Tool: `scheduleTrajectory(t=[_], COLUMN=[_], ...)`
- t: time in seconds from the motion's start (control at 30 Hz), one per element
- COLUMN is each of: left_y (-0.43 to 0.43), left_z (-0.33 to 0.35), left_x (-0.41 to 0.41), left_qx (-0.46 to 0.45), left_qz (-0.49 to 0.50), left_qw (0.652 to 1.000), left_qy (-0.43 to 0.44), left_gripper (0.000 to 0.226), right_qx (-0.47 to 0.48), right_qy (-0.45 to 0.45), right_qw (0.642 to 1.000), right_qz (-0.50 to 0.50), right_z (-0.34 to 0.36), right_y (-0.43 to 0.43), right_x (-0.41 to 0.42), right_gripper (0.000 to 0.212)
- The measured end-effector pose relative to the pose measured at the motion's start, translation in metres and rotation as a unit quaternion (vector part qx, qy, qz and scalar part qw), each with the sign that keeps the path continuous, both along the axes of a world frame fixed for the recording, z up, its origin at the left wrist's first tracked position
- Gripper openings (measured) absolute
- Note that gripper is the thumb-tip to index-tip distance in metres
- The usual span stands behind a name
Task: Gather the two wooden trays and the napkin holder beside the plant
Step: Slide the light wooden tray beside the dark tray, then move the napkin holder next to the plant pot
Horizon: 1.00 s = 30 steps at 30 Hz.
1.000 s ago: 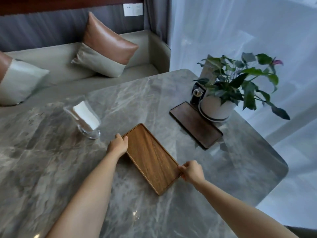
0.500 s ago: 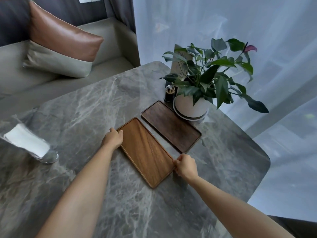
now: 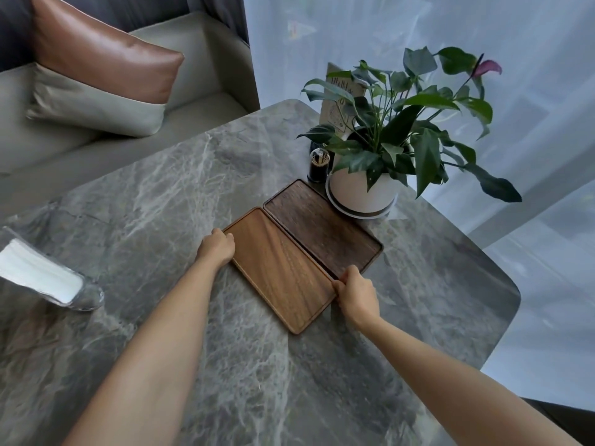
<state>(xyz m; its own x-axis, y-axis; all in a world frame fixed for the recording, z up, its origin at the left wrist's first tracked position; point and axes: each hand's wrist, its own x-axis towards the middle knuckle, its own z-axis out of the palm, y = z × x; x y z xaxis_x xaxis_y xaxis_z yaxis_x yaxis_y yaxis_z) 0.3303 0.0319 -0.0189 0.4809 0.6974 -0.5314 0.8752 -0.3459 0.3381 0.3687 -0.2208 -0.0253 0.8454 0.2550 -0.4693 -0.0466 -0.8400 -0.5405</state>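
Observation:
A light wooden tray (image 3: 280,268) lies on the grey marble table (image 3: 193,175), its long edge touching a dark wooden tray (image 3: 322,225). The dark tray sits right beside the potted plant (image 3: 363,191) in its white pot. My left hand (image 3: 217,247) grips the light tray's far left corner. My right hand (image 3: 355,289) grips its near right edge, where the two trays meet. A clear napkin holder (image 3: 45,278) with white napkins stands far off at the table's left edge.
A small dark toothpick jar (image 3: 318,164) and a card stand (image 3: 341,104) stand behind the plant. The table's rounded right edge lies close to a sheer curtain (image 3: 515,252). A sofa (image 3: 199,101) with a brown and grey cushion (image 3: 99,78) runs along the far side.
Both hands have slid the light tray to the right across the table until it lies against the dark tray. The napkin holder stayed put and is now far left in view.

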Motion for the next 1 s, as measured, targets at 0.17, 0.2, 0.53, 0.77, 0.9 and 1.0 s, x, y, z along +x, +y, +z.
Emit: scheduleTrajectory(t=[0.17,0.2,0.53,0.77,0.9,1.0], left_y=[0.0,0.001,0.002,0.026,0.05,0.069], left_z=[-0.001,-0.001,0.021,0.063,0.089,0.11], left_x=[0.002,0.002,-0.023,-0.071,-0.105,-0.135], left_qx=[-0.003,-0.005,-0.006,0.159,0.249,0.298], left_qz=[-0.022,-0.026,-0.061,-0.151,-0.17,-0.168], left_qw=[1.0,1.0,0.998,0.975,0.952,0.938], left_qy=[-0.005,-0.007,-0.026,-0.034,-0.051,-0.061], left_gripper=[0.05,0.051,0.061,0.061,0.064,0.066], right_qx=[-0.02,-0.025,-0.077,-0.026,0.008,0.022], right_qy=[-0.013,-0.017,-0.059,-0.124,-0.179,-0.215], right_qw=[1.0,0.999,0.993,0.979,0.954,0.924], right_qz=[0.007,0.013,0.071,0.159,0.242,0.316], right_z=[0.003,0.004,0.019,0.052,0.078,0.099], right_y=[0.0,0.001,0.007,0.06,0.111,0.15], right_x=[0.002,0.001,0.0,-0.021,-0.046,-0.068], right_gripper=[0.021,0.021,0.023,0.039,0.067,0.075])
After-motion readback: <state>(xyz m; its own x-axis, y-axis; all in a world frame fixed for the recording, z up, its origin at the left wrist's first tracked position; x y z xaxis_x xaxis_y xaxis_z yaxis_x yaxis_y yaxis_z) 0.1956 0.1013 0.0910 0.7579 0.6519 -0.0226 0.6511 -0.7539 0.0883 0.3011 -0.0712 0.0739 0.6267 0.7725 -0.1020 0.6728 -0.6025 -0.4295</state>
